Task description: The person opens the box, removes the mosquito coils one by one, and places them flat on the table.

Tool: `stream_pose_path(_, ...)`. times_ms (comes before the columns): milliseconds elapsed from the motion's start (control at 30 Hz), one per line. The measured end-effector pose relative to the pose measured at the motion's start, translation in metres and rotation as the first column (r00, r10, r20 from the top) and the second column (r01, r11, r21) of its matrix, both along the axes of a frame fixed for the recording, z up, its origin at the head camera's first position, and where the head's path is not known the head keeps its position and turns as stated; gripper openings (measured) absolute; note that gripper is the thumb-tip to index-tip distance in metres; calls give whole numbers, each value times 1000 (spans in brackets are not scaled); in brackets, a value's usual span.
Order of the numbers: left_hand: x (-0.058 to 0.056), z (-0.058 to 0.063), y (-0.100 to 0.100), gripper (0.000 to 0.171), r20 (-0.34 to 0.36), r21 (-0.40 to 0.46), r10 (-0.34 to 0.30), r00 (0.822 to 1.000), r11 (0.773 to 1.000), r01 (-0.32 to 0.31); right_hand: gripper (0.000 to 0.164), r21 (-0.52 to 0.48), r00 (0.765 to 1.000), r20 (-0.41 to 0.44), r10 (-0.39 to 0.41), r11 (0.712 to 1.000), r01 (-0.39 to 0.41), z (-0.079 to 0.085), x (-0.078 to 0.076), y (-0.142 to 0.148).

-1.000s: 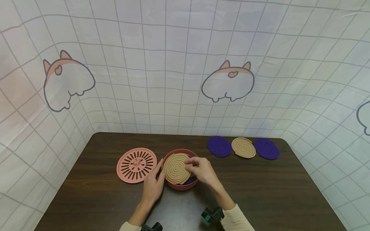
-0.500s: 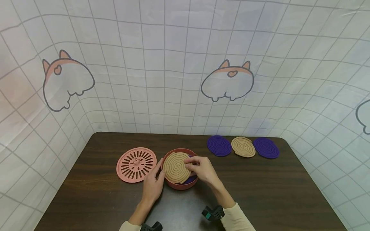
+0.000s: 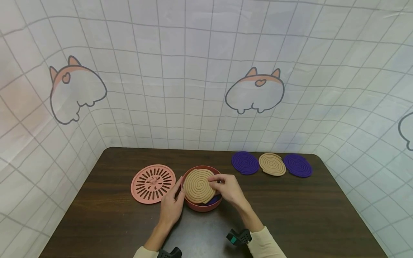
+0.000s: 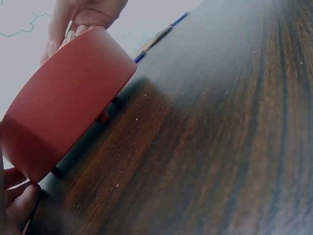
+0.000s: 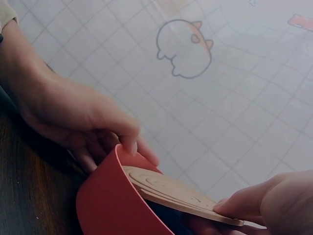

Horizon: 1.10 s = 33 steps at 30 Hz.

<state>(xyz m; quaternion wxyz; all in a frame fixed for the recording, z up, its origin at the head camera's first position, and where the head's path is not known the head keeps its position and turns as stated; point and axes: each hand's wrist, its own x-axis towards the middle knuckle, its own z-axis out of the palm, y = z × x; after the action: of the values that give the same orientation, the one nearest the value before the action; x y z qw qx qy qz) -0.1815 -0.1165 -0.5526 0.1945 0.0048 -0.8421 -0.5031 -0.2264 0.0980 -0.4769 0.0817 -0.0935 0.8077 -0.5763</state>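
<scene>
A tan mosquito coil (image 3: 197,186) lies tilted inside a round red box (image 3: 200,208). My right hand (image 3: 229,188) pinches the coil's right edge between thumb and fingers. In the right wrist view the coil (image 5: 171,188) slopes, its far edge inside the box (image 5: 110,196) and its pinched edge raised. My left hand (image 3: 172,205) grips the box's left side, with a fingertip at the rim in the right wrist view. Part of a purple coil (image 3: 215,199) shows beneath the tan one. In the left wrist view the box's wall (image 4: 68,93) hides the inside.
A pink slotted lid (image 3: 153,181) lies left of the box on the dark wooden table (image 3: 290,215). At the back right lie a purple coil (image 3: 245,163), a tan coil (image 3: 272,164) and another purple coil (image 3: 297,165). A grid-patterned curtain (image 3: 180,89) hangs behind.
The tan coil has shifted very slightly right and away from me in the box, with my right hand pinching it throughout. My left hand has stayed on the box.
</scene>
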Motion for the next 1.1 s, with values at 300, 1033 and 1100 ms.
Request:
stream_pose_path(300, 2, -1, 1, 45, -4, -6, 1, 1000, 1000, -1, 21, -49, 997, 39, -62, 997, 64, 16, 9, 3)
stream_pose_path(1033, -1, 0, -1, 47, -15, -3, -9, 1000, 1000, 8, 18, -94, 975, 12, -223, 970, 223, 4, -4, 34)
stream_pose_path(1100, -1, 0, -1, 46, -12, 2, -11, 1000, 1000, 11, 18, -93, 972, 13, -234, 968, 234, 4, -5, 37)
